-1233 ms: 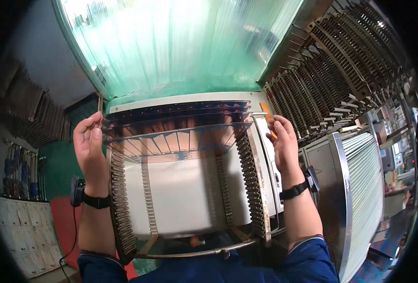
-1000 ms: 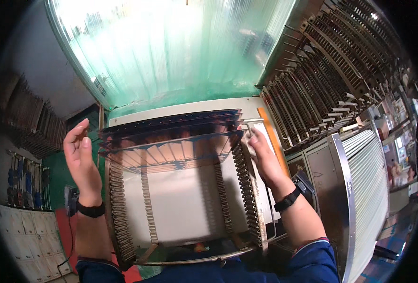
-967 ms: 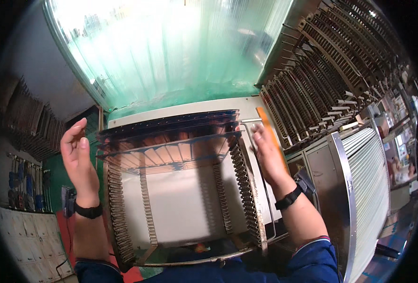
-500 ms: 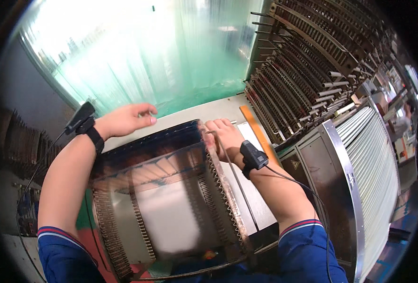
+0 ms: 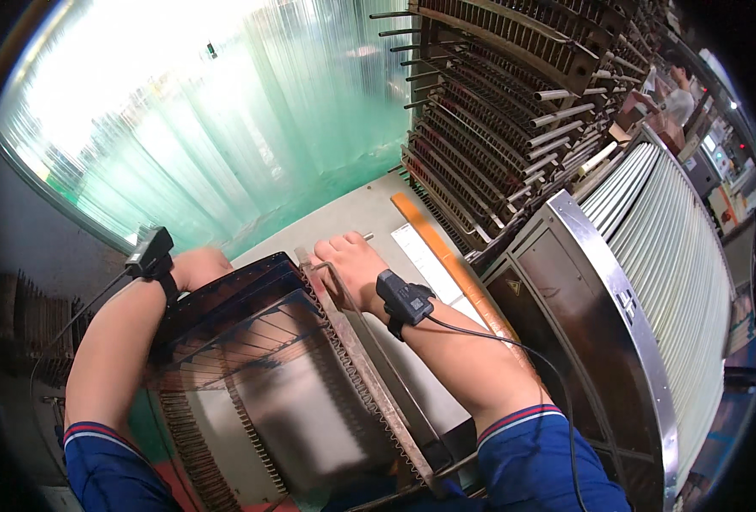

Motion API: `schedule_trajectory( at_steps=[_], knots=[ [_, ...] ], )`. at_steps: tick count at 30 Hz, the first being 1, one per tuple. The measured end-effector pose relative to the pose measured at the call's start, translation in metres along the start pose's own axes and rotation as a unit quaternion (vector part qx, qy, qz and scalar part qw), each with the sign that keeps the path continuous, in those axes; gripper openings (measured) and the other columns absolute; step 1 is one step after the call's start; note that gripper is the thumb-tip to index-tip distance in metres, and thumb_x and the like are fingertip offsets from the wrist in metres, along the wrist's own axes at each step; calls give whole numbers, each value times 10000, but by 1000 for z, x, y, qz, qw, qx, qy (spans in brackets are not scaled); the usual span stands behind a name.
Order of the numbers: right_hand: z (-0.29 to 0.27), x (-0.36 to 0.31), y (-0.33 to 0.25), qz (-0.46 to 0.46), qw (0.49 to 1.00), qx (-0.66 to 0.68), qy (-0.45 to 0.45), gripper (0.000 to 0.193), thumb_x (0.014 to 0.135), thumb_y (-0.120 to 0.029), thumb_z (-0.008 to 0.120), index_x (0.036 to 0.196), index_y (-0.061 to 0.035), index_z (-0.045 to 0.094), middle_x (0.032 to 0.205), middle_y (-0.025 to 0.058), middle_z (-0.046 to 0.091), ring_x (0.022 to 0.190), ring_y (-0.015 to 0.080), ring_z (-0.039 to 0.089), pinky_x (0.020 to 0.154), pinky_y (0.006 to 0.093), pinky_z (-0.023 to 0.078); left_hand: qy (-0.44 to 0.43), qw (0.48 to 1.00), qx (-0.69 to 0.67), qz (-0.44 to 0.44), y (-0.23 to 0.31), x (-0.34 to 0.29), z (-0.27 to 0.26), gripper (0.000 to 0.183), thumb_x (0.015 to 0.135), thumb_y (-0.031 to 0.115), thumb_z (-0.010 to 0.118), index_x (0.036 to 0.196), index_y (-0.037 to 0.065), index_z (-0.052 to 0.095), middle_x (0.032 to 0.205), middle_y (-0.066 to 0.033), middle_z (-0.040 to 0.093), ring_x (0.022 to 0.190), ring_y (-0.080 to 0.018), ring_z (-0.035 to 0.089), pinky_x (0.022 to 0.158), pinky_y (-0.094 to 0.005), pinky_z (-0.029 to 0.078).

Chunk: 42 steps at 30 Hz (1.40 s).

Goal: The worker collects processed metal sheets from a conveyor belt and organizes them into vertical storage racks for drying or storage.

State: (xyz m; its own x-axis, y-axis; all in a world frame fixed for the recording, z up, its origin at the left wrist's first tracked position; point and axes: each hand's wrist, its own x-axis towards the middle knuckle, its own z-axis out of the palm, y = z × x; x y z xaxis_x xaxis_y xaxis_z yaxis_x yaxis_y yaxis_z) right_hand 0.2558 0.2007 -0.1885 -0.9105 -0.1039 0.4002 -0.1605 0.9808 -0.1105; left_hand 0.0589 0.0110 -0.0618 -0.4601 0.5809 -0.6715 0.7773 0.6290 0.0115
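Observation:
A metal slotted rack (image 5: 369, 384) with comb-toothed side bars stands tilted before me. Several dark glossy thin sheets (image 5: 250, 286) sit in its far end, and a sheet with line markings (image 5: 280, 328) shows behind them. Fingers curled, my right hand (image 5: 348, 263) grips the upper far corner of the rack's right side, beside its bent rod. At the far left corner, my left hand (image 5: 203, 268) is next to the dark sheets' edge. Motion smears it and its fingers are mostly hidden, so whether it holds a sheet cannot be seen.
The rack is over a pale table (image 5: 322, 213) carrying an orange strip (image 5: 446, 256). Stacked toothed racks (image 5: 497, 128) rise at the far right, near a metal cabinet (image 5: 557, 290) with pale slats. A translucent green curtain (image 5: 250, 128) hangs behind. A person (image 5: 676, 107) is at the far right.
My left hand has come down from above the sheets to the rack's far left corner. The view has turned, shifting the surroundings left; my right hand keeps its grip on the rack.

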Motion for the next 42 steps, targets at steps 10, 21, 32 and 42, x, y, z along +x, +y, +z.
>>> schedule_trajectory(
  at_steps=[10, 21, 32, 42],
  knots=[
    [-4, -4, 0, -28, 998, 33, 52, 301, 745, -187, 602, 1008, -46, 644, 942, 77, 574, 970, 245, 555, 867, 387, 389, -16, 993, -78, 82, 9, -6, 5, 344, 834, 366, 615, 935, 47, 692, 906, -187, 703, 860, -372, 661, 742, -427, 501],
    [-6, 1, 3, -7, 999, 53, -11, 432, 802, -225, 577, 1178, -15, 564, 1046, 140, 600, 1010, 299, 565, 928, 415, 384, 116, 963, 234, 64, -3, 16, 28, 241, 749, 302, 664, 865, 101, 728, 914, -126, 711, 883, -360, 681, 760, -472, 528],
    [1, -8, 5, 8, 999, 31, 10, 445, 838, -262, 569, 1240, -71, 554, 1070, 79, 589, 1075, 258, 535, 994, 416, 356, -47, 967, -251, -10, -26, 15, 29, 329, 813, 265, 688, 956, -30, 714, 819, -78, 707, 727, -145, 615, 677, -341, 497],
    [-57, -100, -29, 229, 945, 232, 17, 380, 874, -224, 564, 1204, -39, 530, 1212, 195, 543, 1148, 368, 514, 981, 479, 419, 91, 947, -300, 65, -60, -31, 20, 447, 963, 394, 532, 915, -20, 693, 832, -81, 691, 719, -158, 624, 702, -299, 492]
  ],
)
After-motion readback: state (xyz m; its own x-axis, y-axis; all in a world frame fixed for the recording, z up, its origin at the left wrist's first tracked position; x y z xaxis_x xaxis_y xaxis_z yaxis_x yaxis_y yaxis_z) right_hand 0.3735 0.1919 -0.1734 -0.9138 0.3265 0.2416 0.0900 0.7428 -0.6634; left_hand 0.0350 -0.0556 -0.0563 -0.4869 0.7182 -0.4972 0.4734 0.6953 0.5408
